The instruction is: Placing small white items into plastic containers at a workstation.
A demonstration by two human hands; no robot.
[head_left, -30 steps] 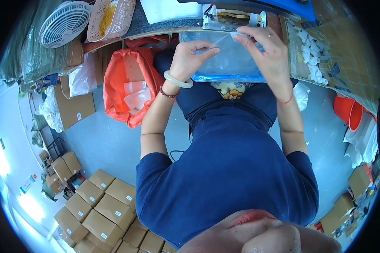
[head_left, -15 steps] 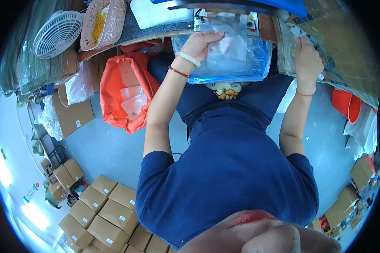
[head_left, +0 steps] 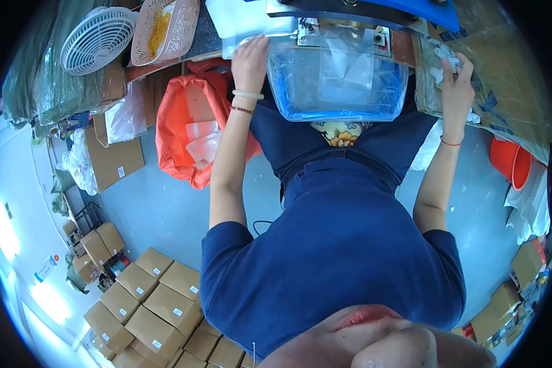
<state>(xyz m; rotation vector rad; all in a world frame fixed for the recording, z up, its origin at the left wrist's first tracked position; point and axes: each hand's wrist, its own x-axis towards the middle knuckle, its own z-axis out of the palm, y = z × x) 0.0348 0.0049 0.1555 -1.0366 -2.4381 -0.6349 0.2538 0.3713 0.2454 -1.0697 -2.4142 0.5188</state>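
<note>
My left hand reaches to the table edge. Its curled fingers close on the near edge of a clear plastic bag, one of a translucent stack. On the right, my right hand is over small white plastic pieces lying on cardboard, its thumb and forefinger apart. Between my hands, a basin lined with clear and blue plastic rests at my lap, with clear bags in it. Just beyond it stands a blue and black machine with a bolted metal plate.
Left of my legs stands a red sack holding clear pieces. A white fan and a pink basket with yellow bands are at the far left. A red bucket is at the right. Stacked cartons stand behind me.
My left hand has moved left from over the basin to the stack of bags, and a clear bag now lies in the basin. My right hand's fingers have spread at the white pieces.
</note>
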